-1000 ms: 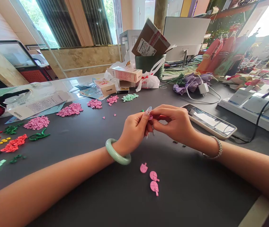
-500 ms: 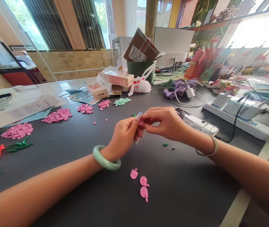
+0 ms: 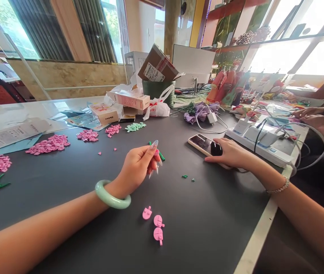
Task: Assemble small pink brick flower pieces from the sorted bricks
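Note:
My left hand (image 3: 138, 164) is closed in a pinch on a small pink building piece (image 3: 156, 152), mostly hidden by the fingers. Just behind the fingertips shows a dark green piece (image 3: 162, 156); I cannot tell if it is held or lies on the table. Over at the right, my right hand (image 3: 232, 153) grips the near end of a smartphone (image 3: 202, 144), thumb and fingers at its edges. Between the hands lie two tiny green pieces (image 3: 185, 176). Nearer to me are three round pink pieces with tabs (image 3: 158, 220).
Piles of pink pieces (image 3: 48, 144) and a mint-green pile (image 3: 135, 127) spread across the dark table's left and back. Behind them stand boxes (image 3: 129, 100). A power strip (image 3: 259, 142) with cables borders the right edge, where another person's hands (image 3: 316, 118) rest.
My right hand has left the pink piece and moved right onto the smartphone. My left hand still pinches the pink piece. The view has turned to the right, bringing another person's hands in.

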Demonstrator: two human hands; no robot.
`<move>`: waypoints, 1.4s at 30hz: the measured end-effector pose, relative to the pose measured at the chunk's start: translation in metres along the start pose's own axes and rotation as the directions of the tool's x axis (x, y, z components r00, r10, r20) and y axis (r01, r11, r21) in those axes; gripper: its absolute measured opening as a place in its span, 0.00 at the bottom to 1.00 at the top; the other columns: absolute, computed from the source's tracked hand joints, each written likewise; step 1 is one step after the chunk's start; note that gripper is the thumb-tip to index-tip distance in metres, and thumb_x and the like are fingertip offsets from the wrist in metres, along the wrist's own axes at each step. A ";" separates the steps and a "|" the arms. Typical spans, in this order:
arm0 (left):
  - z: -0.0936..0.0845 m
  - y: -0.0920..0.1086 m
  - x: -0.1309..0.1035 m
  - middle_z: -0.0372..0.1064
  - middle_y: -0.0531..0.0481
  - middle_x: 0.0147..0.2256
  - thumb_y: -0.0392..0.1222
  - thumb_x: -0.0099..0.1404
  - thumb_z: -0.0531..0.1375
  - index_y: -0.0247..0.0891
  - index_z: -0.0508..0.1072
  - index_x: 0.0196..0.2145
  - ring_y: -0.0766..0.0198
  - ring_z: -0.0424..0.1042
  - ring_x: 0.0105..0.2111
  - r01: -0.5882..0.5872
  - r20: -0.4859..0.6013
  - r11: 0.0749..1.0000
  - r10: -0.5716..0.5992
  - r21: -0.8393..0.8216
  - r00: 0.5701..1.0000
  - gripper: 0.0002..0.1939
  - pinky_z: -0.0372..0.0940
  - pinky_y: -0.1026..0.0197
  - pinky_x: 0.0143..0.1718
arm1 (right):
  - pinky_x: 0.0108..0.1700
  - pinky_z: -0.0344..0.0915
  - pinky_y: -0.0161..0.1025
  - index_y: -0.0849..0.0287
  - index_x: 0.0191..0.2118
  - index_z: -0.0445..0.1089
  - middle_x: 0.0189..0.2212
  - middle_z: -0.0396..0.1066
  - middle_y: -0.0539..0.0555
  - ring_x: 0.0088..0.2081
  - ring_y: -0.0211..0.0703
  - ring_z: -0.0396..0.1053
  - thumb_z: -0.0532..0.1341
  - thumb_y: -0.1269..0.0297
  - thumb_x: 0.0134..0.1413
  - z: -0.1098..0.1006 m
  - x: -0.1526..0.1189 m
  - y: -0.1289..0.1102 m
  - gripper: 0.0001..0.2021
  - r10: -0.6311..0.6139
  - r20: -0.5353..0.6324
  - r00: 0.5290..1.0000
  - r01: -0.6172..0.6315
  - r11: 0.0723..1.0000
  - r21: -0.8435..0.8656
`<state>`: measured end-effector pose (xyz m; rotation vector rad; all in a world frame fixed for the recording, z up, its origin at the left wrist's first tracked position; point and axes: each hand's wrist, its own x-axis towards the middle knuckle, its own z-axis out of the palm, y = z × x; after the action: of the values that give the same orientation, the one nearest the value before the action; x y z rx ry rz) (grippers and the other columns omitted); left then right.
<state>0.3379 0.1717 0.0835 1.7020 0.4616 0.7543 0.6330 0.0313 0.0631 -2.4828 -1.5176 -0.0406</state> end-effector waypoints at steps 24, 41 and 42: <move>0.001 0.002 0.001 0.61 0.53 0.15 0.62 0.62 0.59 0.35 0.70 0.21 0.71 0.59 0.15 0.004 0.008 0.999 -0.004 0.040 1.000 0.26 0.55 0.67 0.16 | 0.48 0.63 0.53 0.54 0.56 0.63 0.45 0.74 0.60 0.44 0.62 0.69 0.68 0.48 0.39 0.002 -0.015 -0.026 0.36 0.070 -0.170 0.983 -0.038 0.983 0.182; 0.001 0.005 0.001 0.63 0.52 0.16 0.49 0.61 0.57 0.35 0.70 0.19 0.71 0.60 0.16 0.056 -0.019 0.998 -0.056 -0.035 0.998 0.18 0.55 0.68 0.17 | 0.47 0.69 0.52 0.56 0.51 0.71 0.48 0.74 0.62 0.46 0.57 0.73 0.55 0.40 0.57 0.004 -0.015 -0.010 0.27 0.008 -0.349 0.937 0.128 0.922 0.364; 0.001 0.004 0.002 0.63 0.52 0.16 0.50 0.60 0.57 0.35 0.70 0.19 0.71 0.60 0.16 0.057 -0.015 0.997 -0.058 -0.045 0.998 0.18 0.55 0.68 0.16 | 0.48 0.69 0.52 0.56 0.51 0.72 0.48 0.74 0.61 0.47 0.57 0.73 0.53 0.39 0.58 0.004 -0.015 -0.009 0.28 -0.008 -0.378 0.926 0.154 0.920 0.359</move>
<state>0.3393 0.1714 0.0872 1.6359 0.4996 0.7320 0.6174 0.0233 0.0588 -1.9675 -1.3189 -0.1957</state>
